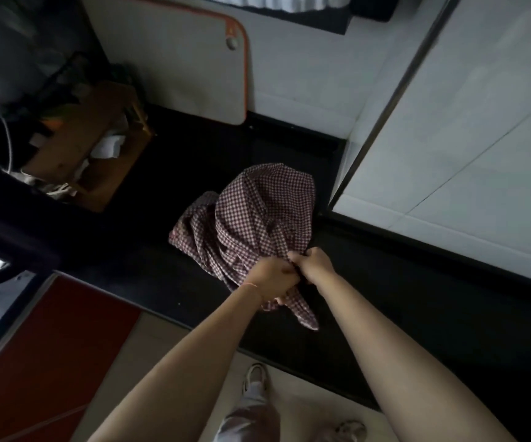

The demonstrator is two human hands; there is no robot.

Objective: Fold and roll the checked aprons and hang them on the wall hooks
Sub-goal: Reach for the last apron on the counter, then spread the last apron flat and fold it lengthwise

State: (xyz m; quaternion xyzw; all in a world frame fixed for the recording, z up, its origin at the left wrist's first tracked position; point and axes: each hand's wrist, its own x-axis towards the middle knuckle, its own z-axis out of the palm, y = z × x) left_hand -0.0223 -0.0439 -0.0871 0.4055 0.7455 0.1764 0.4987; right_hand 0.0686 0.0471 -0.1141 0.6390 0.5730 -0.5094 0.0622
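Observation:
A red-and-white checked apron [251, 218] lies bunched in a loose heap on the black countertop [178, 173]. My left hand [273, 277] grips a gathered part of the cloth at the heap's near edge, and a corner of fabric trails out below it. My right hand [312, 264] pinches the same bunched edge right beside the left, the two hands touching. No wall hooks show in this view.
A grey board with an orange rim [194, 65] leans at the back. A wooden box [88, 138] with papers sits at the left, beside a dark wire rack. White tiled wall [465, 154] rises on the right. Red cabinet fronts [50, 362] and my feet are below.

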